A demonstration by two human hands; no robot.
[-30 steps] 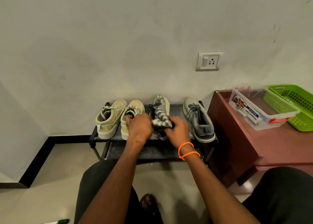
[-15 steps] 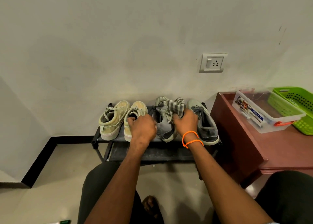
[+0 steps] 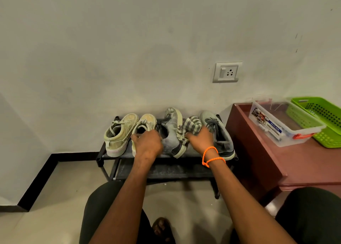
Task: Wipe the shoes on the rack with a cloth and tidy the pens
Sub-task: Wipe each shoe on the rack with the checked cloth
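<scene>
Two pale yellow-green sneakers and two grey sneakers stand on a low black shoe rack against the wall. The left grey sneaker is tilted on its side. My left hand grips its heel end and hides part of the second yellow-green sneaker. My right hand holds a grey checked cloth against the right side of that sneaker. The other grey sneaker sits flat at the rack's right end. No pens are in view.
A dark red table stands right of the rack, holding a clear plastic box with an orange clasp and a green perforated basket. A wall socket is above. My knees and a foot fill the bottom.
The grey sneaker has been turned onto its side. My right hand moved the cloth from its tongue up and right along its side, then slightly back. My left hand stayed at the heel.
</scene>
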